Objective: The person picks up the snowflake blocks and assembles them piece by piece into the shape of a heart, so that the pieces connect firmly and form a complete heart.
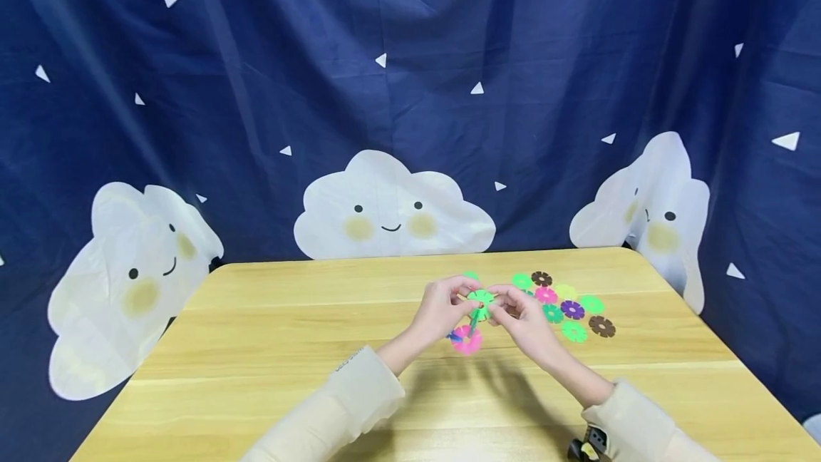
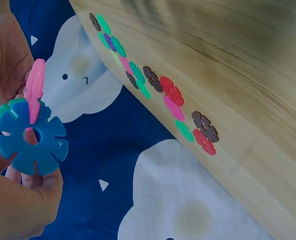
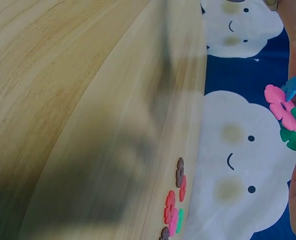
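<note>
The left hand (image 1: 442, 303) and right hand (image 1: 524, 316) pinch the bright-green disc (image 1: 479, 296) between them, neither nearer; the pink disc (image 1: 467, 343) appears to hang below it.

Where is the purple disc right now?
In the head view, the purple disc lies on the table, right of the right hand, between a dark green disc and the nearer brown disc.

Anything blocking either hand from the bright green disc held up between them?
Nothing visible: in the head view, the left hand and right hand hold the bright green disc from opposite sides. The pink disc shows below; loose discs lie on the table.
</note>
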A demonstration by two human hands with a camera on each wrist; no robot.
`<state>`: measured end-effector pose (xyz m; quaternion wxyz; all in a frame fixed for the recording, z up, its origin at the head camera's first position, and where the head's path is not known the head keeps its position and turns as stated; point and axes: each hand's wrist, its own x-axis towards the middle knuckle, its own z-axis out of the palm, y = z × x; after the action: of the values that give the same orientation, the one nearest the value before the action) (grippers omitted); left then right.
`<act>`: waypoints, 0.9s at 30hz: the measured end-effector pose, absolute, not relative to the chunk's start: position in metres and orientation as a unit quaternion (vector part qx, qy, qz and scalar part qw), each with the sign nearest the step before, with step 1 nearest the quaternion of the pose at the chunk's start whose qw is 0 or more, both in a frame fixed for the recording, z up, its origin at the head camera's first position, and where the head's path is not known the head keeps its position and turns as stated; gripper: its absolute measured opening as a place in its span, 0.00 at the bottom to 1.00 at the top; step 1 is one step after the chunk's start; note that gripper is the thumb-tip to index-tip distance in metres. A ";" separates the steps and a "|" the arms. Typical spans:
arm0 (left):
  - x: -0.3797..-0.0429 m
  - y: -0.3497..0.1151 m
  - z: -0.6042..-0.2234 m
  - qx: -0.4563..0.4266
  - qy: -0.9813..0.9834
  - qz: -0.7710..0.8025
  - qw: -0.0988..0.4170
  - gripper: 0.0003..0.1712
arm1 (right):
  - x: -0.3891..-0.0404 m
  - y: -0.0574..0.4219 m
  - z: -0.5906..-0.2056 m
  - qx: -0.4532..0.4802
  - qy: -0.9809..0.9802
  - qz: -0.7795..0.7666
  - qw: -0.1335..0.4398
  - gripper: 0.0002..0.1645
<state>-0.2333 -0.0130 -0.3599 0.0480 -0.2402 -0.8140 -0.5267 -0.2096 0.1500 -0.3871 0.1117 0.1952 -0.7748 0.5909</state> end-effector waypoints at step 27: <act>-0.235 -0.027 -0.361 -0.236 -0.829 -0.507 0.015 0.13 | -0.250 0.198 -0.433 0.203 -0.905 0.366 -0.080 0.29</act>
<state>-0.2354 -0.0266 -0.3614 0.0154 -0.2358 -0.8287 -0.5073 -0.2501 0.1981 -0.4327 -0.0796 0.2029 -0.9046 0.3662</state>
